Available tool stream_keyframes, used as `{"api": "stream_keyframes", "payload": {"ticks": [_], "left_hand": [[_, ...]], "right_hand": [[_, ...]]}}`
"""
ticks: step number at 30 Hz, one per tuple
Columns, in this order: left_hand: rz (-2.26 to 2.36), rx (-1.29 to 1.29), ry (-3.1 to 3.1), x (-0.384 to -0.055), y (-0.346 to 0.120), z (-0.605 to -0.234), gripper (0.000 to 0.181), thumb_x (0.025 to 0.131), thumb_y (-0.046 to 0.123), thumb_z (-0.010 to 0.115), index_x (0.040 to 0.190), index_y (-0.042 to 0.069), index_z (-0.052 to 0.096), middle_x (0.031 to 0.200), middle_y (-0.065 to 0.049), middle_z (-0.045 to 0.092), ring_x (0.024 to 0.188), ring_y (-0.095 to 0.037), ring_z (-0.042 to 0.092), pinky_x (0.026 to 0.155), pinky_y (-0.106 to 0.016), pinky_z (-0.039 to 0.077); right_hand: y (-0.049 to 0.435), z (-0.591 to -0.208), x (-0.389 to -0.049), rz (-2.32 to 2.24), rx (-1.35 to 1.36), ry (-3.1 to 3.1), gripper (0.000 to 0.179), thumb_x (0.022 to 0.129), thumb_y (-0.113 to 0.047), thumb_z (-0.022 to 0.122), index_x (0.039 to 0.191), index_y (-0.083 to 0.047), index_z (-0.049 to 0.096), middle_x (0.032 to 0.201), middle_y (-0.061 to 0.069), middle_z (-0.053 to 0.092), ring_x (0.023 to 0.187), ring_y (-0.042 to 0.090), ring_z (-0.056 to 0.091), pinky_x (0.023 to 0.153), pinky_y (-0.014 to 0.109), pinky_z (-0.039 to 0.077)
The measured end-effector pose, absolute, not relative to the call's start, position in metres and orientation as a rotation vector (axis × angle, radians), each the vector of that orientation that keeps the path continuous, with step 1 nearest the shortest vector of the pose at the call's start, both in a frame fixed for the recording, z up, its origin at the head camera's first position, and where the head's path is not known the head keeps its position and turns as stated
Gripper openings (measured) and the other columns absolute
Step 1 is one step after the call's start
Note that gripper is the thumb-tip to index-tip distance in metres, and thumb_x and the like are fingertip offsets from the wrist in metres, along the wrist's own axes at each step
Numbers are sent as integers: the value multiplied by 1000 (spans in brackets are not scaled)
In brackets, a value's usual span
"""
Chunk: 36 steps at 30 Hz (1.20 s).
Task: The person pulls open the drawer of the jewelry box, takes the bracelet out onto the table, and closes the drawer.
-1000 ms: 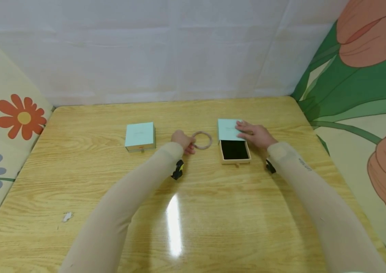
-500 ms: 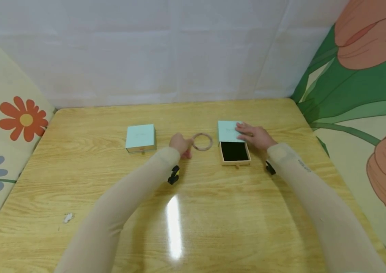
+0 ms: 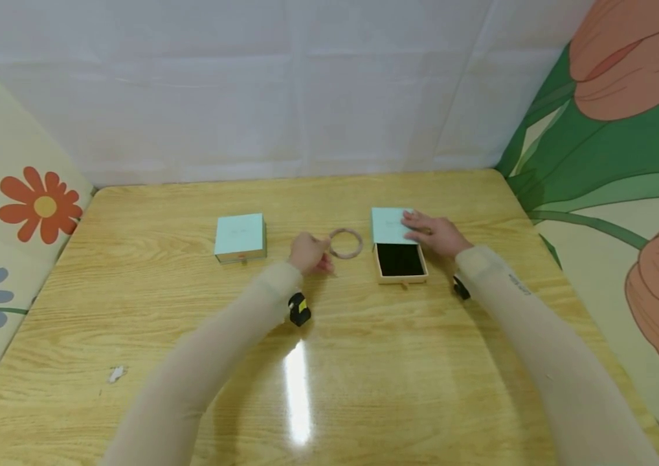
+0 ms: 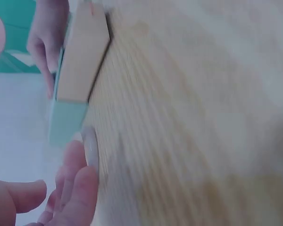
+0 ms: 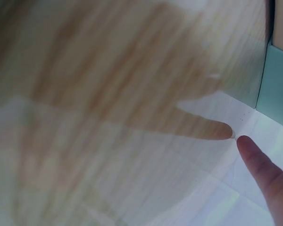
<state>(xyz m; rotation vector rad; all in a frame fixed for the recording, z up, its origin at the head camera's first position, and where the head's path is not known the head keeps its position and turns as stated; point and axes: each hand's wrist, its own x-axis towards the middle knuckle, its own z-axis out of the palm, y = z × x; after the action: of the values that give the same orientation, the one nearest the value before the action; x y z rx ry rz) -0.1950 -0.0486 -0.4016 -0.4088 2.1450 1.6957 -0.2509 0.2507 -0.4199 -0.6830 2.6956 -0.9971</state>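
A thin, pale pinkish-brown bangle lies flat on the table between two light-blue drawer boxes. At its left edge is my left hand; in the left wrist view the bangle shows just past my fingertips, with the thumb spread away from the fingers. My right hand rests its extended fingers on the top of the right box. That box's drawer is pulled out toward me and shows a black inside. In the right wrist view, a finger points toward its reflection on the shiny tabletop.
The left box stands closed, its small pull tab facing me. A white worn spot marks the wooden table at the left front. A white cloth backdrop rises behind, with flower-printed panels at both sides.
My left hand has drawn back slightly toward me and its wrist has turned, beside the bangle. The right hand stays on the box, and the boxes keep their places.
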Motion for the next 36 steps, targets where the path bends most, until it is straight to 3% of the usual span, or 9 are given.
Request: {"api": "stream_keyframes", "payload": {"ticks": [20,30,36], "left_hand": [[1900,-262,1941,-166,-18,-409,26,101,10,51,112,-13,55,70,-7,60,52,-12,61,48,-20,52],[1938,-249,1788,-153,-5,-413,18,100,8,52,108,-8,56,73,-7,60,58,-14,63,53,-23,56],[1936,-258,1716,-148,1,-415,24,100,7,51,113,-12,57,74,-6,62,60,-14,64,57,-24,57]], "right_hand": [[248,-412,-249,-797,-734,2715,50,98,-22,59,141,-1,45,153,13,33,143,34,22,117,49,17],[248,-411,-249,-643,-871,2756,49,100,-22,56,141,2,44,152,18,32,143,40,19,110,68,10],[250,-413,-253,-654,-885,2707,49,102,-23,53,144,0,41,154,18,30,143,38,20,112,66,10]]}}
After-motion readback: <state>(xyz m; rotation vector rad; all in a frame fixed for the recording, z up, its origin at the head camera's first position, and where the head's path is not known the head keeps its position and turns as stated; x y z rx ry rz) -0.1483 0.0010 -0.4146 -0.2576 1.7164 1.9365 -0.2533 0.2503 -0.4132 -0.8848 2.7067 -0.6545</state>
